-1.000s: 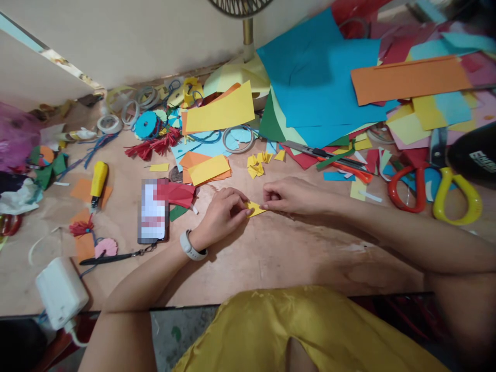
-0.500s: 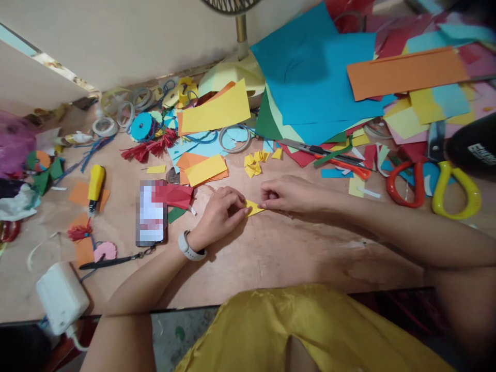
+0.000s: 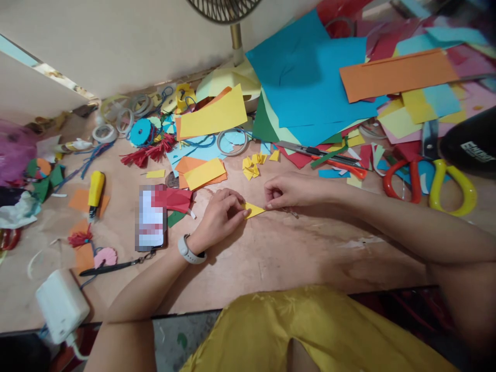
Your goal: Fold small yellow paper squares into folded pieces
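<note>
Yellow paper triangle [image 3: 254,210] pinched at frame centre by fingers of left hand [image 3: 222,213]; right tip met by curled right hand [image 3: 290,191], grip unclear. Folded yellow pieces [image 3: 251,169] already piled above; yellow rectangle [image 3: 204,174] left unfolded.

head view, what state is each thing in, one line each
Yellow paper, triangular where visible
Left hand, curled, fingertips on the paper's left end
Right hand, curled, fingertips at its right tip
Small yellow pieces, clustered
Phone, screen lit
Scissors, handles spread apart
Fan, cannot tell if running
</note>
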`<state>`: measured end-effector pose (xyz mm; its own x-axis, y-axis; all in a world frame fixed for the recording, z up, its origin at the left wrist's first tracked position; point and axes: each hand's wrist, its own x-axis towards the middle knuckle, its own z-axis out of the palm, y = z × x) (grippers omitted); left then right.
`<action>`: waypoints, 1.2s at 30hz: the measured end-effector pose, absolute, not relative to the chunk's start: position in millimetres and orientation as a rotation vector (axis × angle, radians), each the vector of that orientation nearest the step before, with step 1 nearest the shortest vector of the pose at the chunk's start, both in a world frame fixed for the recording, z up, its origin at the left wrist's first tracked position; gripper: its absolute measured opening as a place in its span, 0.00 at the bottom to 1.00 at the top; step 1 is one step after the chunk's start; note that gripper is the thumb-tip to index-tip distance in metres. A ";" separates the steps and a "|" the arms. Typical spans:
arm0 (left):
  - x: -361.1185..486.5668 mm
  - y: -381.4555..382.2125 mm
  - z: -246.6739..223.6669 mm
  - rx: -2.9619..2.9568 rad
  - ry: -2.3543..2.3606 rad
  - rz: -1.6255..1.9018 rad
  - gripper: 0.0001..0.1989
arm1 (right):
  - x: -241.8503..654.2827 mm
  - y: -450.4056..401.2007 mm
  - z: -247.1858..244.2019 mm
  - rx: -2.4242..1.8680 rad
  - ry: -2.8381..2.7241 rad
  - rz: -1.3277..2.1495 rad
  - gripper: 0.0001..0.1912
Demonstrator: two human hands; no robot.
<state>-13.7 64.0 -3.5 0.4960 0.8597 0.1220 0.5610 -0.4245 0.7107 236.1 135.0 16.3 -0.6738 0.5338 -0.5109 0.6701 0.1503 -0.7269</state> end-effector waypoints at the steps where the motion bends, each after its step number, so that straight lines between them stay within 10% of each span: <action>1: -13.8 63.9 -3.4 2.138 1.162 0.643 0.08 | 236.7 135.3 18.0 1.208 2.265 -1.558 0.09; 8: -12.9 63.8 -2.4 2.123 1.168 0.656 0.09 | 234.0 130.2 13.5 1.188 1.884 -2.075 0.15; 36: -13.9 65.4 -3.9 2.113 1.177 0.624 0.09 | 226.9 124.3 6.1 1.289 1.838 -2.044 0.19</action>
